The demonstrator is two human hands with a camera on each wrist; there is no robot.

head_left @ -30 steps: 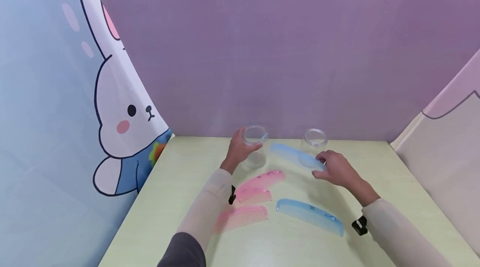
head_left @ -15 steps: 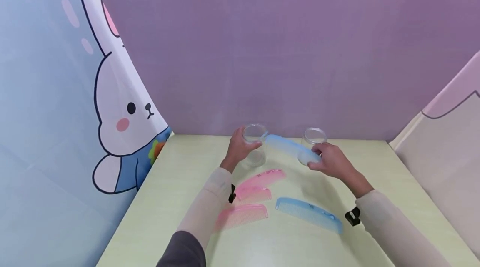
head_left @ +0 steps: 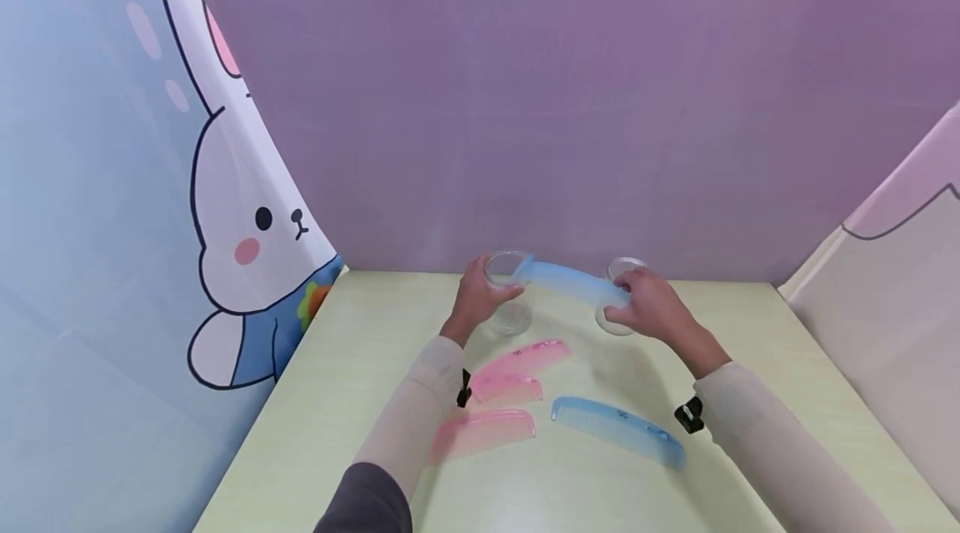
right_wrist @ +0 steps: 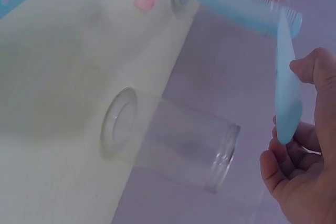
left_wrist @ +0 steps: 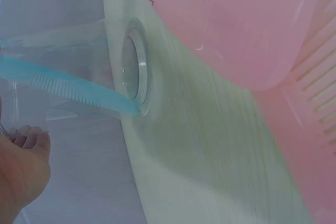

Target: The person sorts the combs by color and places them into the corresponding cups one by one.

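Observation:
My left hand [head_left: 477, 297] grips the clear plastic jar [head_left: 512, 320] at the back left, its thumb along the near side below the rim. Inside that jar a blue comb [right_wrist: 236, 6] leans, its lower end at the base. My right hand [head_left: 654, 308] pinches a second blue comb [head_left: 570, 281] by its right end, thumb on one side and fingers on the other. That comb is raised and slants up leftward, its far end right at the left jar's rim. Another clear jar [right_wrist: 178, 142] stands upright, partly hidden behind my right hand in the head view.
On the pale tabletop [head_left: 750, 366] lie two overlapping pink combs [head_left: 536, 356], with a further pink comb [head_left: 487, 431] nearer me. To its right lies a blue comb [head_left: 618, 429]. A purple backdrop [head_left: 562, 100] rises behind the jars.
My right hand has moved left and slightly up, bringing its blue comb's far end to the left jar's rim. My left hand stays in place on the jar.

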